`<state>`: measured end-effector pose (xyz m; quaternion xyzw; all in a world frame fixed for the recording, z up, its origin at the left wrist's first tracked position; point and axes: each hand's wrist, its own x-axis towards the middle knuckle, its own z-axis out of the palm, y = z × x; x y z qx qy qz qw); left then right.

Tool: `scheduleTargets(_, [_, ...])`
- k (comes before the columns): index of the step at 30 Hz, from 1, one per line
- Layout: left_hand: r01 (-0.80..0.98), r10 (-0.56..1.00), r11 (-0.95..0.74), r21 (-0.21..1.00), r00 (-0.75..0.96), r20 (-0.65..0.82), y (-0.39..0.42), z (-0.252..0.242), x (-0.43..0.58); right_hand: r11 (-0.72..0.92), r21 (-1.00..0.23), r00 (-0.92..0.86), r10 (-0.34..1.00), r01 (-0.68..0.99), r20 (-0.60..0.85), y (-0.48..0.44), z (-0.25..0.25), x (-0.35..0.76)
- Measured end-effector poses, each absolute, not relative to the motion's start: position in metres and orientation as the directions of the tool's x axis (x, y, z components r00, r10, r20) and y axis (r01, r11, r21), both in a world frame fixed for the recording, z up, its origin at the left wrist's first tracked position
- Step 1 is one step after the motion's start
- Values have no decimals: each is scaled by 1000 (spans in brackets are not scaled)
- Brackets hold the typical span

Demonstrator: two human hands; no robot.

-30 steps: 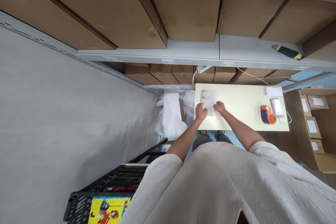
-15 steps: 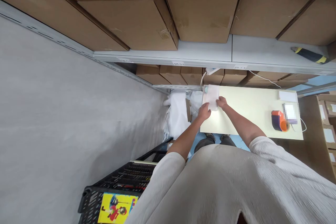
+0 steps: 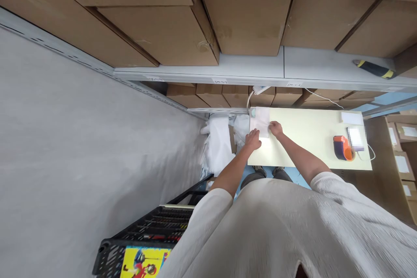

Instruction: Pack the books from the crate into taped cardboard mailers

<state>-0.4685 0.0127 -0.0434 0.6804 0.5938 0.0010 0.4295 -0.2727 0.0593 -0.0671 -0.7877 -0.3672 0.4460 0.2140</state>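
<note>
Your left hand (image 3: pixel 253 140) and right hand (image 3: pixel 276 129) meet a translucent white packet (image 3: pixel 261 121) on a pale table (image 3: pixel 309 139) at frame centre; whether either grips it, you cannot tell.

Getting bright, even light across the bench (image 3: pixel 309 139) here, with only faint shadows, and the whitish sheet (image 3: pixel 261 121) is washing out against it. The wide lens is bending the shelf (image 3: pixel 198 71) toward the corners, my sleeve (image 3: pixel 202 226) is going soft, and one white item (image 3: pixel 355 138) is pixelated.
</note>
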Motion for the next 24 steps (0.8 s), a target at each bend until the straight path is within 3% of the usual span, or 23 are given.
scheduleTargets(5, [818, 847, 88, 568, 239, -475, 12, -31, -466, -586, -720, 295, 810, 371, -507, 40, -42, -263])
scheduleTargets(12, [794, 919, 189, 577, 64, -388, -26, 1, -465, -509, -782, 94, 854, 359, -512, 26, -5, -260])
scheduleTargets(18, [723, 950, 302, 621, -172, -261, -83, 28, -453, -355, -846, -181, 874, 397, -452, 11, 13, -269])
scheduleTargets(24, [611, 889, 429, 665, -417, -190, -190, 40, -442, -190, -881, -466, 789, 433, -399, -46, 10, -299])
